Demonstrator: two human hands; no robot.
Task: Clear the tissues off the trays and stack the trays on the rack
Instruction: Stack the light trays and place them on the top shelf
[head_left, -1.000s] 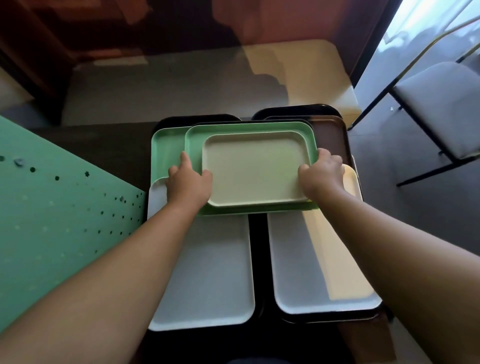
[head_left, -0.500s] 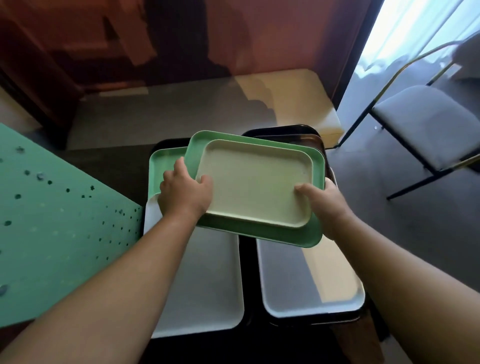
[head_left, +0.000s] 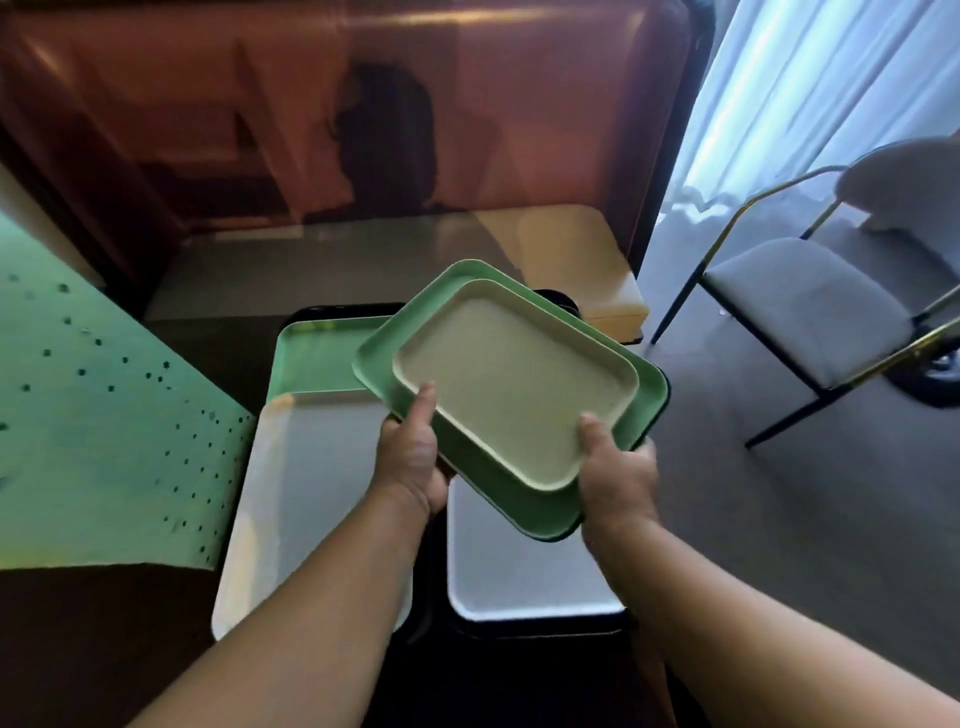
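Both hands are gripping one pair of nested trays: the left hand (head_left: 413, 457) is clasping the near-left edge with its thumb lying over the rim, and the right hand (head_left: 615, 467) is clasping the near-right corner, thumb on top and fingers curled out of sight beneath. The load is a cream tray (head_left: 514, 389) sitting inside a larger green tray (head_left: 644, 387), and neither is carrying any tissue that can be seen. A second ago this pair was lying flat and square on the pile; half a second ago it was tipping up at one side; now it is lifted clear, turned so that a corner is pointing away, and swinging toward the person's right. Below it, the trays left behind are showing: another green tray (head_left: 317, 358) at the far left, a white tray (head_left: 311, 499) in front of it, a second white tray (head_left: 524, 577) just beside that, and dark trays (head_left: 540, 623) peeking out underneath. A chair (head_left: 800, 306) is standing well apart on the right. No rack is appearing in view, so the pair is probably being carried off to it, with the rest of the pile still waiting.
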